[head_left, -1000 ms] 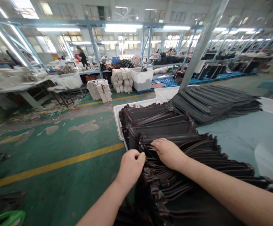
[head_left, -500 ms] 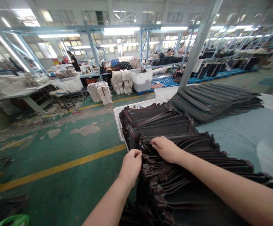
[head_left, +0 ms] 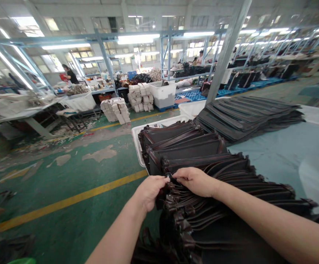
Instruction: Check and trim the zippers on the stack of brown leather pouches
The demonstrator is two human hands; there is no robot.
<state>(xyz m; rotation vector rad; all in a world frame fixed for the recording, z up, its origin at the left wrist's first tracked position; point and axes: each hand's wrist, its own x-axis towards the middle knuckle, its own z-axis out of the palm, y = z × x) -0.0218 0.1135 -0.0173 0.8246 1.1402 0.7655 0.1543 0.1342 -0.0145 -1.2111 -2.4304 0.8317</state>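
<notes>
A long fanned stack of dark brown bag panels (head_left: 211,234) with zippered, ruffled-looking edges runs away from me across the work surface. My left hand (head_left: 150,192) and my right hand (head_left: 195,182) meet at its near top edge. Their fingertips pinch a small dark tab (head_left: 170,177) on one panel's edge, which is too small to name exactly. My left hand sits at the stack's left side, and my right hand rests over the layers.
Behind my hands, a white plastic bin (head_left: 140,143) holds more dark panels. Another dark stack (head_left: 247,117) lies on a blue-grey table (head_left: 280,154) to the right. A steel rack post (head_left: 225,55) rises behind it. Green floor (head_left: 66,194) lies to the left, and a person (head_left: 70,74) works far back.
My hands have drawn closer together, with their fingertips now meeting at the same small tab. The left hand has moved right and up. The view has shifted slightly.
</notes>
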